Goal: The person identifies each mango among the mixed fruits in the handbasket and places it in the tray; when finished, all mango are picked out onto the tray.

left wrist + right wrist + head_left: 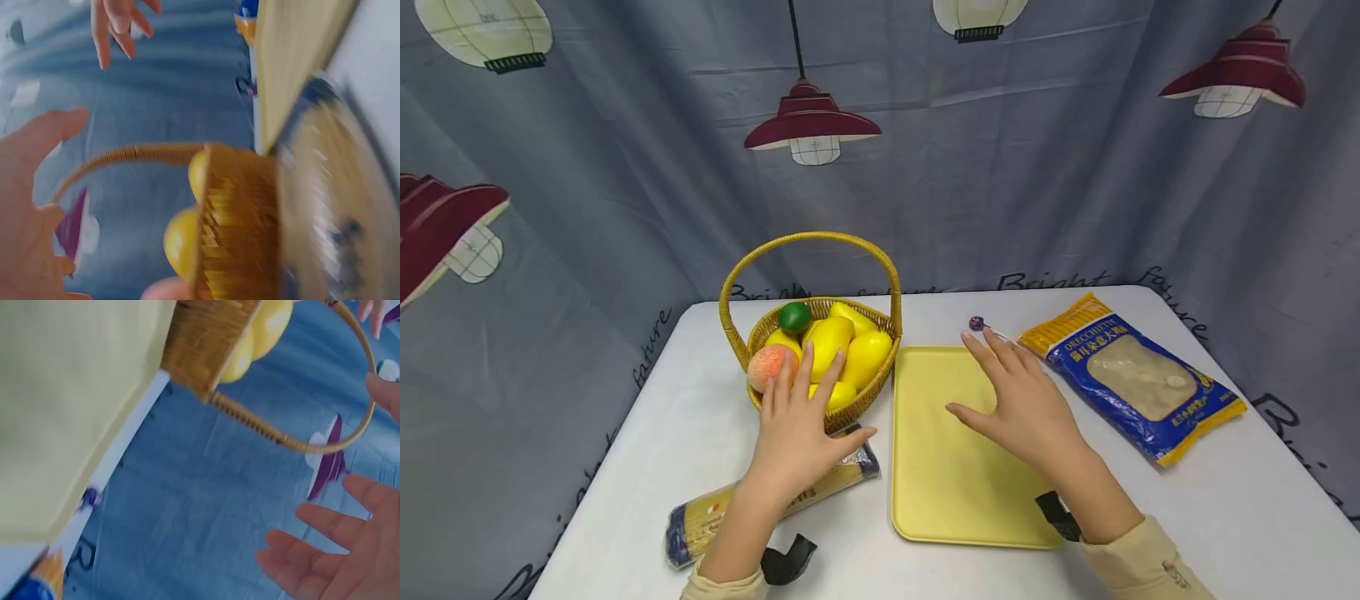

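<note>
A woven basket (pixel 850 408) with a tall handle holds yellow fruits (pixel 829 343), a green lime (pixel 794 317) and a peach (pixel 767 367). My left hand (pixel 801 417) hovers over the basket's near rim with fingers spread, holding nothing. My right hand (pixel 1018 400) is open above the yellow tray (pixel 940 467), fingers straight. In the left wrist view the basket (pixel 237 231) fills the frame, blurred. The right wrist view shows the tray (pixel 69 406), the basket handle (pixel 294 440) and my open fingers (pixel 325 550).
A spaghetti packet (pixel 760 504) lies on the white table (pixel 625 467) under my left forearm. A blue and yellow pasta bag (pixel 1138 375) lies right of the tray. A small purple lollipop (pixel 976 323) sits behind the tray. A lamp-printed curtain hangs behind.
</note>
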Demonstrator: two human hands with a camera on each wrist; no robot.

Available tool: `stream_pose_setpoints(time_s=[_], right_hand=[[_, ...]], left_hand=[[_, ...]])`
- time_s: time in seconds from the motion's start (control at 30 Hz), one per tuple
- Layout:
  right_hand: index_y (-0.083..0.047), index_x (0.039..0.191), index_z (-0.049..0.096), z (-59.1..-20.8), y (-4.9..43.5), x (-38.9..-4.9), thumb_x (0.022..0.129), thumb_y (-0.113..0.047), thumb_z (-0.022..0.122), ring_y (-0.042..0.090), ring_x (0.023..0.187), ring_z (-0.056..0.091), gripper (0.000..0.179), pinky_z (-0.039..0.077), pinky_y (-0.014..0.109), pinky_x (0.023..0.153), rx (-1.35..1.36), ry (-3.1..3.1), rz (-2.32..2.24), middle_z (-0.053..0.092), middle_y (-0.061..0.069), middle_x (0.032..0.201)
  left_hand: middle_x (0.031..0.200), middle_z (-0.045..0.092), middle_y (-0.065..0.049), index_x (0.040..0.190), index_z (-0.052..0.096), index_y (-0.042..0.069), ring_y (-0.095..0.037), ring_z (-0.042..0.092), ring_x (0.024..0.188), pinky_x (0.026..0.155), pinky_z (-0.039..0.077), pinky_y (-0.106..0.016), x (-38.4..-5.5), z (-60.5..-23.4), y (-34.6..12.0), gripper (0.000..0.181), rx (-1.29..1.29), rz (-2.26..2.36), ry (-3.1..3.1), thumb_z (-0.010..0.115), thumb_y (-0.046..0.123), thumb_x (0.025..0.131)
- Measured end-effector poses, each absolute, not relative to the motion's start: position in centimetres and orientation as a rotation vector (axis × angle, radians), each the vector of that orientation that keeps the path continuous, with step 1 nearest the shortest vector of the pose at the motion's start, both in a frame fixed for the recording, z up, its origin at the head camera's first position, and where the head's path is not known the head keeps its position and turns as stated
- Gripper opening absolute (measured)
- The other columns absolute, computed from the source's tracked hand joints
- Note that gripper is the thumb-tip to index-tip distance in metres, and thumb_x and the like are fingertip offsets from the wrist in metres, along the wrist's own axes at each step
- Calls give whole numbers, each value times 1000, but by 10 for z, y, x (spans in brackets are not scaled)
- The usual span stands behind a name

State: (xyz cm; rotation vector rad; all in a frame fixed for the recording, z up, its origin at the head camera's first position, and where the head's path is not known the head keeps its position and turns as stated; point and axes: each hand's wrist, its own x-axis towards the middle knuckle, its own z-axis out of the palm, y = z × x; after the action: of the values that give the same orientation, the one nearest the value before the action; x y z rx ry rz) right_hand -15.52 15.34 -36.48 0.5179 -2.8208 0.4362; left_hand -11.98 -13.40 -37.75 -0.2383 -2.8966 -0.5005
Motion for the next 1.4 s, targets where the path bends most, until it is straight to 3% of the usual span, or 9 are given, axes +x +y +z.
stream_pose_setpoints(time_s=[0.13, 0.33, 0.73, 0.97, 1.4], right_hand=[[-29, 153, 25, -362, 128, -166, 80, -55, 72, 41, 130, 38, 90, 41, 64, 96, 571, -2842, 597, 33, 12, 152], [-24, 152, 31, -369, 90, -184, 82, -50, 73, 36, 128, 44, 85, 40, 56, 102, 737, -2824, 766, 43, 10, 146], [-23, 150, 35, -372, 19, -240, 83, -52, 71, 36, 130, 43, 81, 38, 57, 104, 747, -2940, 852, 45, 10, 145], [-21, 148, 39, -366, -15, -258, 81, -54, 71, 37, 125, 47, 82, 40, 54, 102, 753, -3054, 762, 53, 14, 137], [-19, 147, 41, -372, -33, -272, 77, -48, 78, 35, 117, 51, 85, 45, 50, 97, 740, -3126, 874, 47, 17, 137]], left_hand=[[160, -11, -6, 155, 11, 31, -35, -6, 145, 110, 8, -68, -111, -390, -163, 102, -32, -768, -2858, 69, 64, 78], [159, -14, -9, 156, 12, 28, -44, 0, 143, 105, 17, -71, -106, -408, -191, 101, 172, -1089, -2861, 69, 62, 79], [158, 8, -21, 151, 29, 15, -43, 12, 142, 109, 19, -65, -124, -439, -200, 88, 209, -1408, -2789, 72, 51, 83], [153, 26, -19, 144, 36, 15, -41, 29, 137, 108, 31, -59, -127, -452, -205, 78, 271, -1527, -2655, 73, 46, 84], [148, 32, -18, 138, 41, 14, -42, 37, 132, 106, 37, -53, -131, -462, -206, 68, 277, -1616, -2528, 74, 40, 85]])
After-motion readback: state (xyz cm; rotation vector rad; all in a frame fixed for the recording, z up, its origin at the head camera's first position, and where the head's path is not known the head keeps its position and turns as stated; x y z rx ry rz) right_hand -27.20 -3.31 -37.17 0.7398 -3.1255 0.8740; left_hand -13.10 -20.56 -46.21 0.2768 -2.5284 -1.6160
